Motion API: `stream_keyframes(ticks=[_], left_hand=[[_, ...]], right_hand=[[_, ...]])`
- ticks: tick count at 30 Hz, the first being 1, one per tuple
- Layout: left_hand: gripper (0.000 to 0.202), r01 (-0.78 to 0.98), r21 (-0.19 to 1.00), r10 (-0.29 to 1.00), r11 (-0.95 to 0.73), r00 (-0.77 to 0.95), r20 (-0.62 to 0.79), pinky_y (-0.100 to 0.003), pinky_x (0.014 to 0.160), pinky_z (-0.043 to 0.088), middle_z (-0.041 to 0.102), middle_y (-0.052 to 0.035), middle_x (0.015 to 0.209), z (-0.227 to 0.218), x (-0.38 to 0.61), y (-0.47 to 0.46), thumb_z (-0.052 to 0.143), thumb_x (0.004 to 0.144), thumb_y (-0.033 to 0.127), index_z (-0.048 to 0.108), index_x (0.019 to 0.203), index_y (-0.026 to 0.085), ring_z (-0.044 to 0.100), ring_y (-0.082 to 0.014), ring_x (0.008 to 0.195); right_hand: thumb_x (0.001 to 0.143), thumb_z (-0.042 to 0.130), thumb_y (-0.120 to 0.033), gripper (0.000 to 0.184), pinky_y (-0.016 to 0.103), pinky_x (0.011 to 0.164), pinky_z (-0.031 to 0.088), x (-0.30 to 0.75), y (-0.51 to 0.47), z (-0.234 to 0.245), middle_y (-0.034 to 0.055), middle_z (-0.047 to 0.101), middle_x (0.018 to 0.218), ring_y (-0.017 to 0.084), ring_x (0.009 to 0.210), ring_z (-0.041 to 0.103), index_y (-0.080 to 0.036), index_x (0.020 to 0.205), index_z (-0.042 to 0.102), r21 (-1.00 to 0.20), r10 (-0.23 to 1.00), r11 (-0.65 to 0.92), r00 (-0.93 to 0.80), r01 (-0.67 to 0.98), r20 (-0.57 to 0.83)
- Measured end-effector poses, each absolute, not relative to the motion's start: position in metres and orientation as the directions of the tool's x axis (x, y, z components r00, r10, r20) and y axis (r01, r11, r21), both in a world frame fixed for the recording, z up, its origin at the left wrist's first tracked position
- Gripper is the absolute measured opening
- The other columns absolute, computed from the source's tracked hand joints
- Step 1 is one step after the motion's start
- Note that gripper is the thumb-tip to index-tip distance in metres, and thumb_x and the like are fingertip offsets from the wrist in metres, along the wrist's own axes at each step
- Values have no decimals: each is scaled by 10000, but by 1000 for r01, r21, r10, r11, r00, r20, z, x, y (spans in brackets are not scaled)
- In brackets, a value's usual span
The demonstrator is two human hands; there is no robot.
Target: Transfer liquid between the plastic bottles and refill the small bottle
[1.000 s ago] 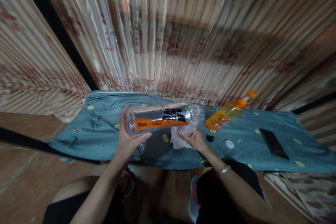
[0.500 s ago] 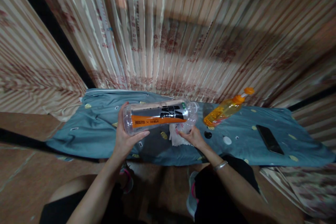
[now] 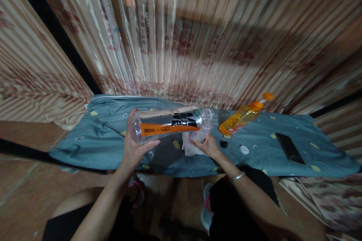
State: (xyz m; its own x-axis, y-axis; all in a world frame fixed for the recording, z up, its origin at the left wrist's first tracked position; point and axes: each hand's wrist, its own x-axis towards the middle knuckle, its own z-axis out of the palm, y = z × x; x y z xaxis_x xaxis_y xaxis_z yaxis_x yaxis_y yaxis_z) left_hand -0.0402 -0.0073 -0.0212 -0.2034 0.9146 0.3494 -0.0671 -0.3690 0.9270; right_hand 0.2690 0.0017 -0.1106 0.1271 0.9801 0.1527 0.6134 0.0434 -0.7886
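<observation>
A large clear plastic bottle (image 3: 158, 122) with a silver, black and orange label lies sideways in front of me, its uncapped mouth to the right. My left hand (image 3: 135, 147) is wrapped round its base end, thumb along the lower side. At the shoulder end, my right hand (image 3: 209, 146) pinches a crumpled white cloth (image 3: 190, 148) below the bottle's neck; the bottle hides part of its fingers. Right of this hand are a small black cap (image 3: 224, 144) and a white round lid (image 3: 244, 150) on the sheet.
A tilted bottle of orange liquid (image 3: 239, 120) with an orange pump top stands at the back right. A dark phone (image 3: 290, 148) lies farther right on the blue-green sheet (image 3: 98, 135). Behind hangs a pleated curtain (image 3: 183, 34); black poles (image 3: 53, 26) frame the bed.
Hardly anything differs. The view has shifted very slightly, and both hands keep their hold in the same places.
</observation>
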Motion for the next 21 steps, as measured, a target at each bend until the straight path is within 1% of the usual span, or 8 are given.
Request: stream_keyframes(ticks=[3, 8, 12, 16, 21], left_hand=[[1136, -67, 929, 917, -364, -200, 344, -523, 1137, 575, 703, -92, 1372, -20, -40, -7, 1023, 502, 357, 540, 1529, 302, 702, -355, 1268], [1163, -88, 933, 925, -349, -192, 328, -501, 1111, 593, 707, -90, 1353, -20, -40, -7, 1027, 487, 352, 534, 1540, 303, 713, -352, 1240], [1195, -87, 940, 934, -330, -178, 311, -494, 1126, 579, 701, -85, 1361, -20, -40, -7, 1021, 497, 337, 497, 1570, 297, 710, -336, 1247], [1152, -64, 937, 926, -343, -189, 326, -495, 1121, 584, 688, -89, 1387, -20, -41, -8, 1021, 509, 351, 528, 1549, 298, 702, -352, 1261], [1167, -52, 936, 925, -349, -181, 334, -499, 1166, 548, 681, -90, 1407, -21, -42, -7, 1025, 504, 374, 522, 1554, 300, 682, -361, 1304]], right_hand=[[687, 813, -628, 536, 432, 821, 644, 271, 2, -113, 87, 852, 954, 337, 896, 805, -222, 1031, 744, -786, 981, 35, 128, 617, 144], [696, 778, -646, 604, 480, 854, 643, 271, 2, -112, 137, 846, 1010, 361, 918, 806, -181, 1078, 731, -793, 983, 33, 124, 608, 136], [693, 806, -608, 570, 475, 859, 650, 270, 1, -109, 123, 847, 1001, 356, 929, 805, -191, 1076, 742, -796, 982, 23, 137, 605, 133], [692, 840, -537, 500, 457, 841, 656, 269, 1, -108, 93, 853, 991, 340, 914, 807, -219, 1067, 748, -799, 979, 36, 137, 600, 148], [675, 861, -516, 499, 449, 868, 652, 269, 1, -109, 98, 856, 1016, 349, 939, 809, -219, 1062, 756, -793, 980, 21, 146, 608, 138]])
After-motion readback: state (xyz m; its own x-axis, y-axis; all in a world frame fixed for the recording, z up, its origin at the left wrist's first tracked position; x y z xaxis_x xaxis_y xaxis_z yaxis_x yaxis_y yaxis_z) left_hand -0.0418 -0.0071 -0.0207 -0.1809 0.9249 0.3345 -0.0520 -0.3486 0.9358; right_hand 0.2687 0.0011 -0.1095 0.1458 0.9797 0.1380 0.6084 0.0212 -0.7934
